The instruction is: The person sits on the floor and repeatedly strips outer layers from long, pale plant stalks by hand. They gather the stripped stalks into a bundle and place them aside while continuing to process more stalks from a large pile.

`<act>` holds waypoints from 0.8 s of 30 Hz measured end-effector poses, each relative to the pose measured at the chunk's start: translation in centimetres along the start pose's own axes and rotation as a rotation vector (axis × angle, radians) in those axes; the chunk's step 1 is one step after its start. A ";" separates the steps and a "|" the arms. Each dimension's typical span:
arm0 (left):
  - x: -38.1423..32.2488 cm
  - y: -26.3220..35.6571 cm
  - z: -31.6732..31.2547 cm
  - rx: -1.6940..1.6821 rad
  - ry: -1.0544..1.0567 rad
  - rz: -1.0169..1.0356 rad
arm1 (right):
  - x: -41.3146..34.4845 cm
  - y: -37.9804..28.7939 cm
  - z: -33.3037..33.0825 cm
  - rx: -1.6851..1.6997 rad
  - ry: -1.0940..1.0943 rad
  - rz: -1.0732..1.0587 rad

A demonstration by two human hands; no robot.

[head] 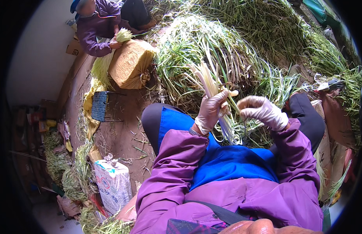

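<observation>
My left hand (211,109), in a thin whitish glove, grips a bundle of pale plant stalks (208,80). Their lighter ends fan out above the fist, and more of the bundle hangs below it over my lap. My right hand (264,111), gloved too, is just to the right with thumb and fingers pinched on the lower end of a single green stalk (233,102). That stalk slants up behind the bundle. Directly beyond both hands lies a large heap of long-leaved green plants (192,44), with pale stems and brown, dirty bases showing.
A person (96,32) at upper left holds another pale bundle (124,35) beside a tied yellow sack (131,63). A blue woven seat (99,106) and a white printed sack (113,185) stand on the brown floor (125,131). More cut greenery (330,52) lies at right.
</observation>
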State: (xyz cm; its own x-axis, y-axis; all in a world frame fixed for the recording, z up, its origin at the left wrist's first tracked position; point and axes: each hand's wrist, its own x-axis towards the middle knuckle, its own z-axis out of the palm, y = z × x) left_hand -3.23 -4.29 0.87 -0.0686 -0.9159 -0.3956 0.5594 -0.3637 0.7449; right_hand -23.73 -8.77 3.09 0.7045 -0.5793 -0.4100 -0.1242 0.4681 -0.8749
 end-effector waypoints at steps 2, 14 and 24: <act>0.1 -0.5 0.1 -0.003 0.072 0.062 | 1.3 -0.4 0.3 -0.022 0.055 -0.126; 0.9 -1.1 -0.1 0.098 0.085 0.043 | 4.1 1.8 1.1 0.234 -0.046 -0.155; 1.4 2.0 -3.4 -0.300 0.295 0.302 | 2.9 3.7 -5.0 0.140 0.359 -0.182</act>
State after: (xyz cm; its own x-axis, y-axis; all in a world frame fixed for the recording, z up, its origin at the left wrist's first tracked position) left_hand 0.62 -5.75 -0.06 0.3445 -0.8698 -0.3532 0.7331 0.0143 0.6800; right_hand -25.67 -12.06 -2.59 0.4149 -0.8449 -0.3376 0.0932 0.4086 -0.9079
